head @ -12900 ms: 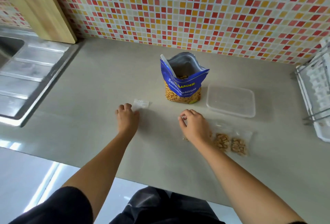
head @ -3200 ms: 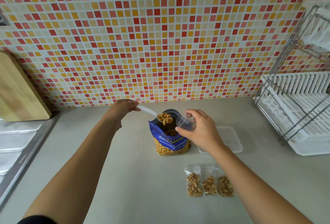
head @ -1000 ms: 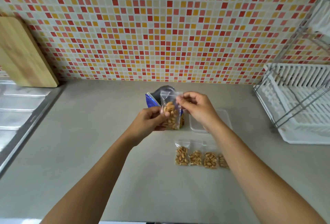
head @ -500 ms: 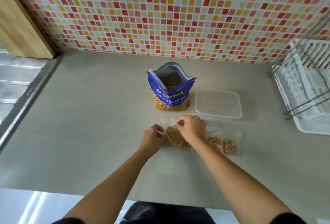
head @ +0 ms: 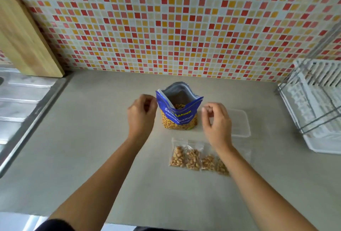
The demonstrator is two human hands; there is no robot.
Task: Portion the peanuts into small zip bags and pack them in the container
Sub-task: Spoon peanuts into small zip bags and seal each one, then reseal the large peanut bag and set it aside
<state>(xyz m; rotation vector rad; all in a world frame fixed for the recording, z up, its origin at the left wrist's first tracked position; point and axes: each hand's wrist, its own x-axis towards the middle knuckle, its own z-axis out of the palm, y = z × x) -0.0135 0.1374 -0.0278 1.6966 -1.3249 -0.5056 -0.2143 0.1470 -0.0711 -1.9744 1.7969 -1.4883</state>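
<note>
An open blue peanut bag (head: 178,112) stands upright on the grey counter, with a white spoon handle (head: 164,98) leaning inside it. My left hand (head: 141,115) hovers just left of the bag, fingers loosely curled and holding nothing. My right hand (head: 215,123) hovers just right of it, also loosely curled and empty. Several small zip bags of peanuts (head: 191,158) lie side by side in front of the big bag; my right forearm hides the rightmost ones. A clear plastic container (head: 241,125) sits right of the peanut bag, partly behind my right hand.
A white dish rack (head: 317,105) with a wire frame stands at the right. A steel sink drainboard (head: 22,99) lies at the left, and a wooden cutting board (head: 24,40) leans on the mosaic tile wall behind it.
Both hands let go of the filled zip bag, which now lies in the row on the counter. They have lifted and moved back to either side of the peanut bag.
</note>
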